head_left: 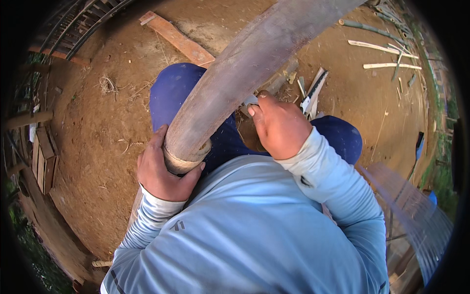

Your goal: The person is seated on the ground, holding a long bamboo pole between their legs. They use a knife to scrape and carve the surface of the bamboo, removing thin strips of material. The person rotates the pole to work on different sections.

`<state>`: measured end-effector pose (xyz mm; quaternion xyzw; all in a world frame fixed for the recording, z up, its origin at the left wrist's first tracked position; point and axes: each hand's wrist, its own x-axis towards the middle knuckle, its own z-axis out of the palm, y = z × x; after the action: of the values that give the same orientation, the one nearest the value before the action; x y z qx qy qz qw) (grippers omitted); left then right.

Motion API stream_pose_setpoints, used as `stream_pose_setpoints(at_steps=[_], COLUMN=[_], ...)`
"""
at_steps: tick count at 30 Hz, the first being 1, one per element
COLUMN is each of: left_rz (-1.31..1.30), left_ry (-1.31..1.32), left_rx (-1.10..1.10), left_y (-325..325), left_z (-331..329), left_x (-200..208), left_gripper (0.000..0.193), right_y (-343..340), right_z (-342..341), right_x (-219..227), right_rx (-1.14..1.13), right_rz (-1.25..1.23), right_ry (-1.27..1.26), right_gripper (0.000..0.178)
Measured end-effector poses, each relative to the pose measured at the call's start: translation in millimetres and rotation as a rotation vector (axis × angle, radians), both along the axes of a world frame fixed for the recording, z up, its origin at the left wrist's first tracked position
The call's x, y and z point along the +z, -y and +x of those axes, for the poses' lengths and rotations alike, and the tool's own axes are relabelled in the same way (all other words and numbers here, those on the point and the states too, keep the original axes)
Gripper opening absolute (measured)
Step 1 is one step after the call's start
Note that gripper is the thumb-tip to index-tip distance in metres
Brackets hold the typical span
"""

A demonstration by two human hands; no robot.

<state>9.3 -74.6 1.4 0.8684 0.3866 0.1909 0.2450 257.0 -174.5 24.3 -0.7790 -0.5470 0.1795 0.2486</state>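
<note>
A thick brown bamboo pole (235,81) slants from my lap up past the top right of the view. Around its near end, just below a joint, my left hand (164,171) is closed, the thumb by the cut rim and the fingers along the left side. On the pole's right side my right hand (281,125) is closed in a fist, with the thumb pointing toward the pole. A small grey, metal-looking piece (250,100) shows at its fingertips; the pole hides the rest, so I cannot tell its kind.
Beyond my right knee (338,137) lie split strips and a black-and-white long tool (312,92). A reddish plank (178,40) rests on the dirt ahead. Pale strips (384,48) and bamboo poles (372,28) lie at right. A wooden box (44,161) stands left, and clear corrugated sheet (416,215) lower right.
</note>
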Motion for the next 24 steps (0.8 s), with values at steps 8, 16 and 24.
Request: stream_pose_setpoints(at_steps=[8, 16, 24], left_rz=[-0.028, -0.03, -0.035], left_ry=[-0.008, 0.003, 0.025], left_rx=[-0.044, -0.034, -0.036], left_y=[-4.7, -0.6, -5.0], left_z=[-0.3, -2.4, -3.0], left_x=[4.0, 2.4, 3.5], left_gripper=[0.099, 0.099, 0.098], right_y=[0.6, 0.7, -11.8], right_z=[-17.9, 9.5, 9.4], right_x=[-2.5, -19.9, 3.4], right_rx=[-0.016, 0.238, 0.015], right_rz=[-0.064, 0.092, 0.137], right_ry=[0.093, 0.258, 0.115], right_gripper=[0.021, 0.025, 0.022])
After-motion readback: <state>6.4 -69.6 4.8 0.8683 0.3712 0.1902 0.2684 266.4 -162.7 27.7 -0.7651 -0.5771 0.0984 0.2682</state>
